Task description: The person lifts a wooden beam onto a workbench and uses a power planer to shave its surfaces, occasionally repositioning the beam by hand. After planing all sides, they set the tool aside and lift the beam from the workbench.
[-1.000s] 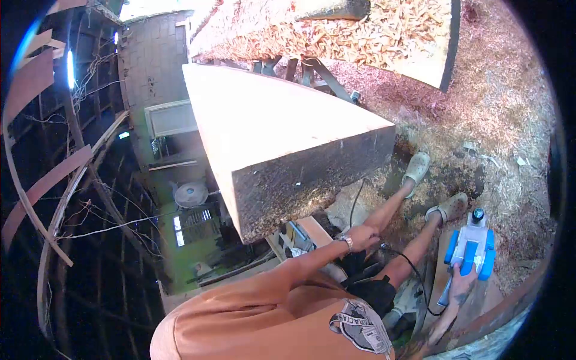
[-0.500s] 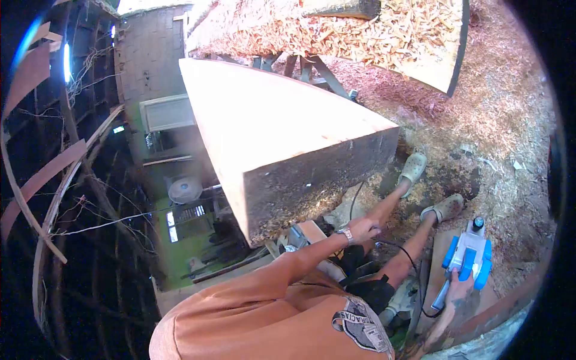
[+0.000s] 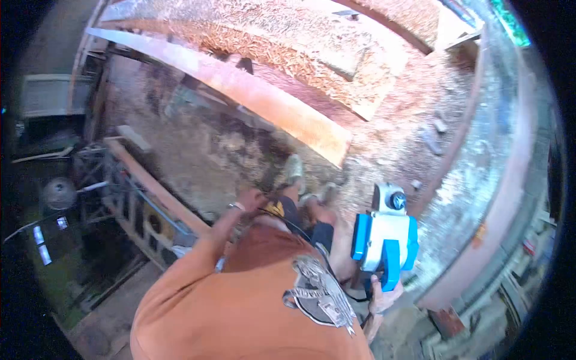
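Observation:
My right hand [image 3: 381,298] grips the rear handle of a blue and white electric planer [image 3: 385,236], held up at my right side. A black power cord [image 3: 298,228] runs from the planer across my orange shirt to my left hand [image 3: 251,199], which is closed around it near my waist. Below are my feet in pale clogs [image 3: 294,168] on a floor of sawdust. A long thick timber beam [image 3: 264,102] ends just beyond my feet.
A board heaped with wood shavings [image 3: 312,51] lies behind the beam. A long curved plank [image 3: 501,180] runs down the right side. A wooden frame with rails [image 3: 150,195] stands at my left, with a round fan [image 3: 58,192] beyond it.
The view has swung sharply and I have risen from a crouch. The planer has come up off the floor in my right hand; my left hand has moved left with the cord.

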Motion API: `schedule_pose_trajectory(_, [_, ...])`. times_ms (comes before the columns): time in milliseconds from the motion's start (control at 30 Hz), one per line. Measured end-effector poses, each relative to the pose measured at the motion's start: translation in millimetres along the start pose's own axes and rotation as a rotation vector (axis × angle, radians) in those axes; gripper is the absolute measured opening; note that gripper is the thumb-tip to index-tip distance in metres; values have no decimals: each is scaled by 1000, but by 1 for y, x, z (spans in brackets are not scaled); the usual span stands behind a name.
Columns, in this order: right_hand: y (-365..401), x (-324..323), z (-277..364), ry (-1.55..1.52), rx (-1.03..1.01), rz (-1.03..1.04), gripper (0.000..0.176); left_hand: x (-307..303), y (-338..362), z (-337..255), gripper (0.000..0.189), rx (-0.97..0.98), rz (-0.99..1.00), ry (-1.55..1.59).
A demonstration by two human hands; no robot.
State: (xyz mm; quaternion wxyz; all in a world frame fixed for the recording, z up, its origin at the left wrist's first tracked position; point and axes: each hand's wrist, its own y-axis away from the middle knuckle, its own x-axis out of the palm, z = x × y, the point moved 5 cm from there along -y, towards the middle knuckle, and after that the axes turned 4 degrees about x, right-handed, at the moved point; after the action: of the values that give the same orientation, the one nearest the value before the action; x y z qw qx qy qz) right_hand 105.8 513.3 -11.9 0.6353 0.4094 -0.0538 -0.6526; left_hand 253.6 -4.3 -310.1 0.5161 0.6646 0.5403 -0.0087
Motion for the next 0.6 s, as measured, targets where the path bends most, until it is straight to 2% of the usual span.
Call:
schedule_pose_trajectory(67, [29,-21,63,107,-141,-5,39,-25,5,-8,38,-100,39,223])
schedule_pose_trajectory(133, [43,-30,119,182,-251,1,36,-28,5,1,36,-67,-131,298])
schedule_pose_trajectory(167, [44,-24,161,150,-325,82,30,-28,4,5,36,-88,-145,326])
schedule_pose_trajectory(200, [42,-24,180,151,-284,107,25,-28,11,3,36,-120,-153,353])
schedule_pose_trajectory(267, [29,-16,225,210,-353,173,22,-27,33,-3,35,-182,-187,376])
schedule_pose_trajectory(333, [17,8,268,190,-333,293,18,-24,56,-10,35,-234,-237,370])
schedule_pose_trajectory(400, [0,32,296,233,-395,445,18,-8,75,8,36,-249,-354,499])
schedule_pose_trajectory(467, [-30,38,300,452,-521,556,23,11,113,4,35,-327,-412,569])
schedule_pose_trajectory(533, [-45,48,309,496,-605,613,27,40,158,0,35,-360,-611,778])
schedule_pose_trajectory(567, [-50,52,315,511,-655,641,29,58,181,-7,37,-500,-610,778])
schedule_pose_trajectory(600, [-54,55,321,539,-671,675,29,68,198,-24,38,-536,-555,780])
